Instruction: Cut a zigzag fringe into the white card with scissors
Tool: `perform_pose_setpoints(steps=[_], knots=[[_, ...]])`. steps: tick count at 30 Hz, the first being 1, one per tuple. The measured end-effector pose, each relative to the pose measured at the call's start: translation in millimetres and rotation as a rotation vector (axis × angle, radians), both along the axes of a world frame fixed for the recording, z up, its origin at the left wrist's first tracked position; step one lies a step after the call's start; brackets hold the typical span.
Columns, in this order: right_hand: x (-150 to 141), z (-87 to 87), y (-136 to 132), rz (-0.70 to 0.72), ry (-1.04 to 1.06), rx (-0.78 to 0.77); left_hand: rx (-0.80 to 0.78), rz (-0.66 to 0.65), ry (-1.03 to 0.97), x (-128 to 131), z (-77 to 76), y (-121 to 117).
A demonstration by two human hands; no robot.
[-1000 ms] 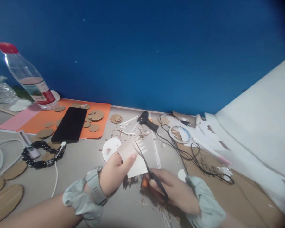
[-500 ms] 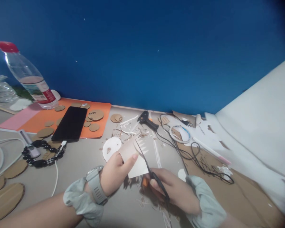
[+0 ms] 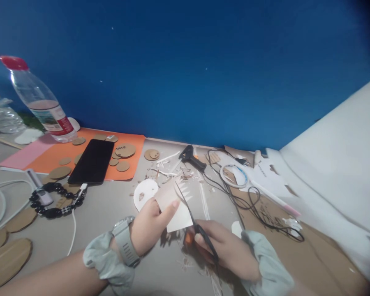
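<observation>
- Barely anything has changed over the last second: both my hands keep their places, and the pale flat piece of card (image 3: pixel 179 218), its far right edge cut into pointed teeth, looks just the same, so I judge the cutting stands about where it did.
- My left hand (image 3: pixel 149 226) is closed on that card, thumb on top and fingers beneath, holding it near the middle of the grey table (image 3: pixel 98 222).
- My right hand (image 3: pixel 225 246), nearer and to the right, is wrapped round the black-handled scissors (image 3: pixel 200 232); their thin blades lie along the card beside the teeth, though I can't tell how far they are parted.
- Just left of the card lies a white round disc (image 3: pixel 148 190) with a small hole.
- On the far side rests a black glue gun (image 3: pixel 189 155), with thin pale and brown scraps (image 3: pixel 185 172) strewn near it.
- Far left, a black rectangular phone (image 3: pixel 91 162) lies among round brown cardboard pieces (image 3: pixel 125 150).
</observation>
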State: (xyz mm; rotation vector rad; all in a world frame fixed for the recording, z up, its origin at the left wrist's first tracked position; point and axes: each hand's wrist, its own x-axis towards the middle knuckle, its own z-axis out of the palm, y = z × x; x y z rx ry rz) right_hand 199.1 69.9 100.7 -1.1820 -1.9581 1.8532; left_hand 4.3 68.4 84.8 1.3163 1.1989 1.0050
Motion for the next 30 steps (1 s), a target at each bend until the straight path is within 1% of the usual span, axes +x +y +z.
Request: perform_pose_setpoints(steps=[3, 6, 11, 19, 22, 26, 30], knots=[[0.4, 0.5, 0.5, 0.005, 0.004, 0.008, 0.005, -0.036, 0.063, -0.3, -1.6, 0.5], [1.0, -0.4, 0.6, 0.012, -0.003, 0.003, 0.007, -0.037, 0.083, -0.2, -2.7, 0.8], [0.9, -0.9, 0.3, -0.02, -0.024, 0.022, -0.001, -0.03, 0.087, -0.1, -3.9, 0.1], [-0.4, 1.4, -1.6, -0.045, -0.062, 0.034, 0.01, -0.027, 0.092, -0.9, -1.8, 0.9], [-0.8, 1.2, -2.9, -0.061, -0.073, 0.036, 0.005, -0.025, 0.069, -0.9, -2.9, 0.2], [-2.4, -0.8, -5.2, -0.089, -0.062, 0.064, -0.032, -0.007, -0.019, 0.2, -5.9, -0.6], [-3.2, -2.0, -6.0, -0.098, -0.064, 0.084, -0.095, 0.045, -0.074, 1.1, -7.5, -0.6]])
